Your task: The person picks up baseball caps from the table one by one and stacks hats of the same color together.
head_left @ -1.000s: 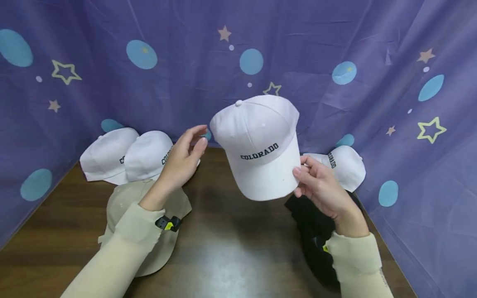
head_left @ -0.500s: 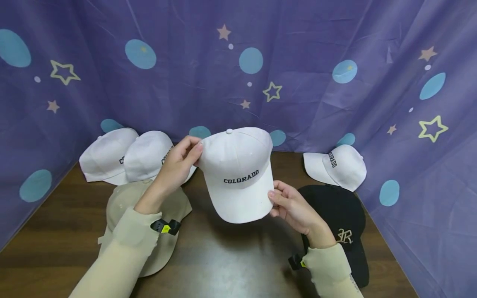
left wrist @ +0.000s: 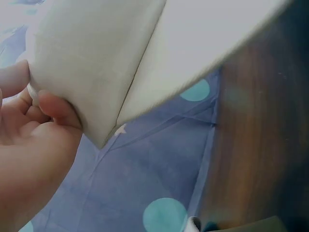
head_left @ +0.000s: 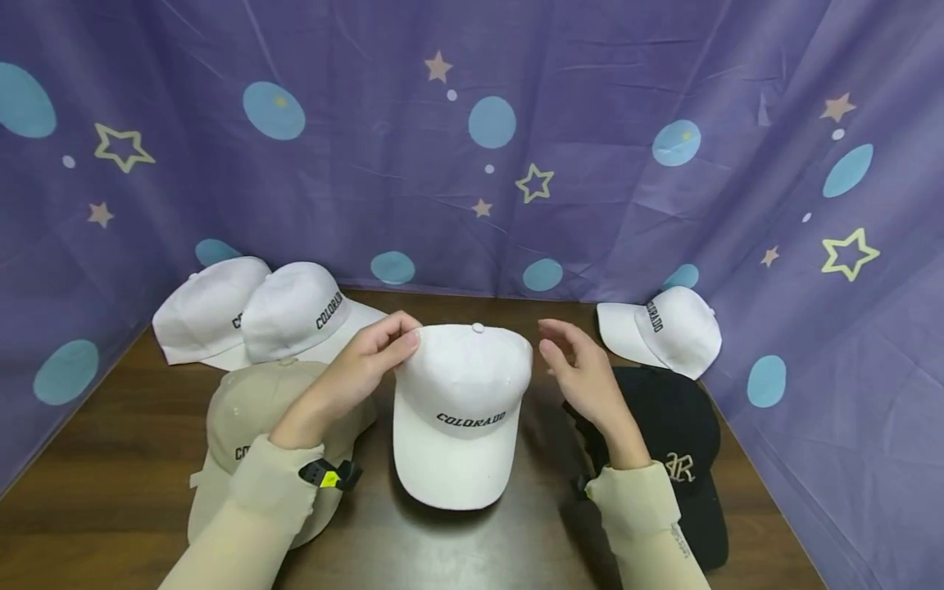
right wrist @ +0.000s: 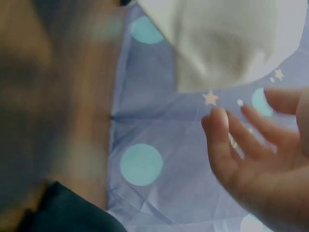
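A white cap lettered COLORADO is held upright at the middle of the table, brim towards the front. My left hand pinches its left rear edge between thumb and fingers; the left wrist view shows the same hand at the cap's edge. Just off the cap's right side is my right hand, its fingers loosely bent around nothing. In the right wrist view a gap separates that hand from the cap.
Two white caps and a beige cap lie at the left. At the right are another white cap and a black cap. A purple curtain hangs behind the wooden table.
The white cap has moved down and towards the table's middle, its brim turning to the front. My left hand has taken hold of it, and my right hand has let go.
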A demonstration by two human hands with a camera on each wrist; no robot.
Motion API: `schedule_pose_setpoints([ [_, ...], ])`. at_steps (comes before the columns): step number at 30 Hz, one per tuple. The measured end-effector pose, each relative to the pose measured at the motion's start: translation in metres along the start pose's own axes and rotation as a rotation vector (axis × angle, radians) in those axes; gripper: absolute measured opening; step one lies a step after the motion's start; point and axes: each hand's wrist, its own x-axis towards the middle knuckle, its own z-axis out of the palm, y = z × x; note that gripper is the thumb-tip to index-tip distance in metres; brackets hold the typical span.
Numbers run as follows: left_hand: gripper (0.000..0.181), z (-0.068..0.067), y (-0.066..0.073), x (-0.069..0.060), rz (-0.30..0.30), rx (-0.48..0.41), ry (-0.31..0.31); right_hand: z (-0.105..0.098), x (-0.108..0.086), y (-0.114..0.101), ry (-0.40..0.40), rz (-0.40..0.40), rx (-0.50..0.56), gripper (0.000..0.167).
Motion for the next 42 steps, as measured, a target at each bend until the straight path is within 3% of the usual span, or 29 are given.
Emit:
schedule_pose_setpoints([
  [6,0.018,0.0,-0.008,-0.004,-0.046,-0.036,-0.03,-0.003,0.013,-0.003,-0.187,-0.025,-0.026,0.041],
  [17,0.02,-0.003,-0.026,-0.002,-0.125,-0.013,-0.044,-0.004,0.021,0.012,-0.347,0.081,0.093,0.027],
  [24,0.022,-0.002,-0.031,-0.001,-0.179,0.053,-0.03,0.002,0.025,0.019,-0.352,0.079,0.122,0.021],
  [29,0.02,-0.002,-0.034,-0.001,-0.225,0.18,-0.013,0.007,0.026,0.022,-0.313,0.092,0.091,0.02],
  [36,0.016,0.001,-0.038,0.0,-0.214,0.378,-0.006,0.01,0.025,0.028,-0.34,0.14,0.066,0.023],
  [42,0.015,0.003,-0.041,-0.002,-0.207,0.422,0.004,0.01,0.023,0.028,-0.379,0.157,0.07,0.022],
])
